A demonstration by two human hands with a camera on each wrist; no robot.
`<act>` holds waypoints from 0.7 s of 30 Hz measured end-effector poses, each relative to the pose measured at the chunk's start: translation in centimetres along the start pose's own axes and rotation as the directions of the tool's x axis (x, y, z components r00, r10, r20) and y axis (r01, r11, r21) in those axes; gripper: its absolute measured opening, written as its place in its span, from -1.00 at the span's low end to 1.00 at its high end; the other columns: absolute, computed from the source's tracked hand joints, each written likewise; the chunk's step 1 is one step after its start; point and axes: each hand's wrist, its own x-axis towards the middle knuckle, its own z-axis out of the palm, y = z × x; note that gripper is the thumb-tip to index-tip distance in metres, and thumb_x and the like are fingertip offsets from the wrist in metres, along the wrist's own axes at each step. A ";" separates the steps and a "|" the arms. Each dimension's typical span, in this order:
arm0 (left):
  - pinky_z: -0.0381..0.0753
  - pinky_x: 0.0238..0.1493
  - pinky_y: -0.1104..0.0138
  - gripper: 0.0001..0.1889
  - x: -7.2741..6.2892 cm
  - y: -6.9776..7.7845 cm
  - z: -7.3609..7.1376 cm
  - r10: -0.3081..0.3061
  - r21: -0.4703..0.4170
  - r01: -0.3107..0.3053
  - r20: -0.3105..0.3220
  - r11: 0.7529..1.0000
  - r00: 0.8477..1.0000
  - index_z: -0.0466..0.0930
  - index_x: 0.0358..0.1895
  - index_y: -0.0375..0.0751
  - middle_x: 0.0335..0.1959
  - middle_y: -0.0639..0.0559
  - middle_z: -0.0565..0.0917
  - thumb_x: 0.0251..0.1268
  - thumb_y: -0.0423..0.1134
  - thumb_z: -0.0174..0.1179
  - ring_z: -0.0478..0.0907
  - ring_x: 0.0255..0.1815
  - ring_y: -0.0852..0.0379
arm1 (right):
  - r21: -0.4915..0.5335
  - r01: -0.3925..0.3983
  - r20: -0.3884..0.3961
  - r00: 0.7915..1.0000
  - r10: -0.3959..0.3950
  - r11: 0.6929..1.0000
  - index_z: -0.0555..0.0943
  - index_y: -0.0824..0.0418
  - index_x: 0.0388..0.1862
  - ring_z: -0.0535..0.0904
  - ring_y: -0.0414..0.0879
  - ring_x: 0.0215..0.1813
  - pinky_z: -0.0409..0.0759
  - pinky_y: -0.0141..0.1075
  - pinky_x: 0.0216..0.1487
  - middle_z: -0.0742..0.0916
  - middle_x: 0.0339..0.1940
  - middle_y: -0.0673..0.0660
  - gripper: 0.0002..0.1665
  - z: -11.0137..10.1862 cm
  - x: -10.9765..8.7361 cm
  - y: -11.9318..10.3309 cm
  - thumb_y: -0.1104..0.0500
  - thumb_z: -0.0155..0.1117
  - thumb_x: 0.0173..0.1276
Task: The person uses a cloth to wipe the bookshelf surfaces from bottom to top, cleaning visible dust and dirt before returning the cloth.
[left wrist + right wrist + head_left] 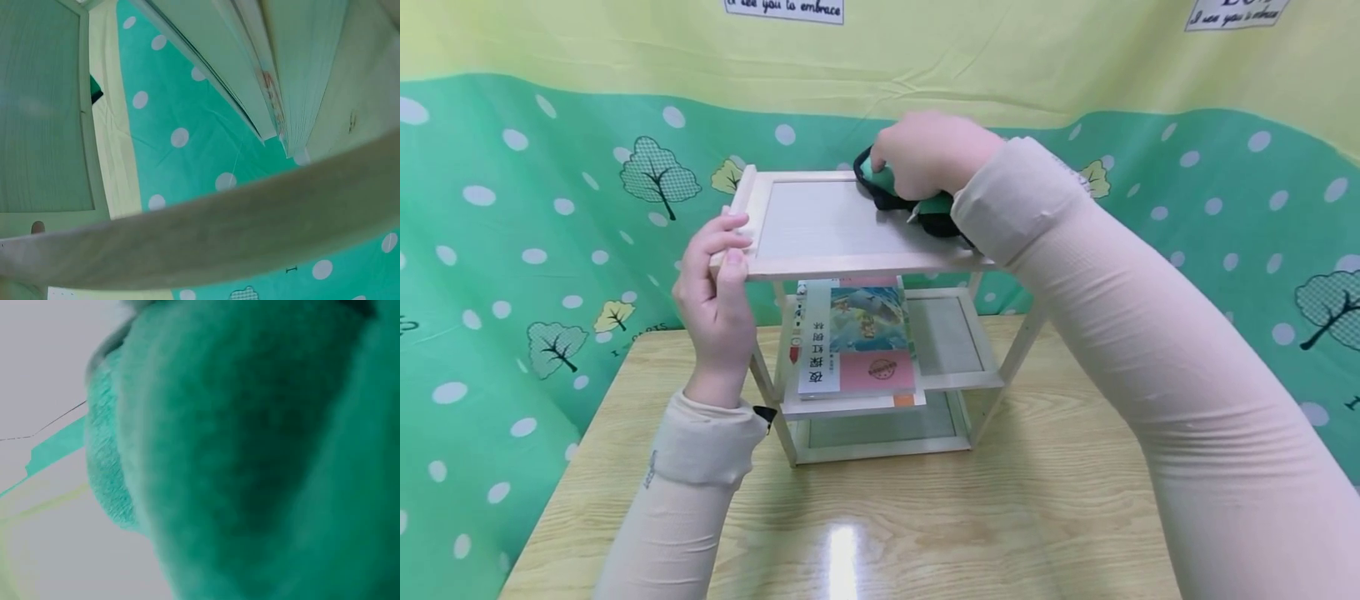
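Hand Positions at the Top Panel (820,221)

The left hand (715,287) gripped the panel's left front corner, thumb at the front edge, fingers bent over the side rail. The right hand (925,154) held the green-and-black soft item (880,181) (fuzzy in the right wrist view) at the panel's right part, fingers curled onto it, thumb hidden. Books (871,333) lay on the middle shelf (951,337)

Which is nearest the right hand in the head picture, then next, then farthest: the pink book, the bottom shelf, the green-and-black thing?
1. Green-and-black thing, under the right hand.
2. Pink book, on the middle level.
3. Bottom shelf, lowest.
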 end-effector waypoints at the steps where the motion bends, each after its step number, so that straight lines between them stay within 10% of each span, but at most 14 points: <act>1: 0.40 0.47 0.11 -0.61 0.0 0.0 0.0 0.003 -0.001 -0.003 -0.004 1.000 1.000 0.54 -0.28 -0.54 -0.03 -0.34 0.68 0.17 -0.19 -0.06 0.57 0.23 -0.07 | -0.002 0.004 -0.005 1.000 -0.004 1.000 0.27 0.06 0.54 0.34 0.13 0.17 0.33 -0.20 -0.19 0.36 0.53 0.20 -0.31 0.0 0.0 -0.1 0.34 -0.12 0.44; 21: 0.41 0.47 0.14 -0.61 0.0 0.1 -0.1 0.000 0.004 0.000 0.000 1.000 1.000 0.55 -0.27 -0.53 -0.02 -0.32 0.68 0.17 -0.18 -0.06 0.56 0.26 -0.04 | 0.010 0.126 -0.053 0.991 -0.125 0.992 0.24 -0.02 0.56 0.21 0.10 0.56 0.36 -0.02 0.46 0.32 0.57 0.08 -0.25 0.3 0.3 -1.1 0.38 -0.06 0.42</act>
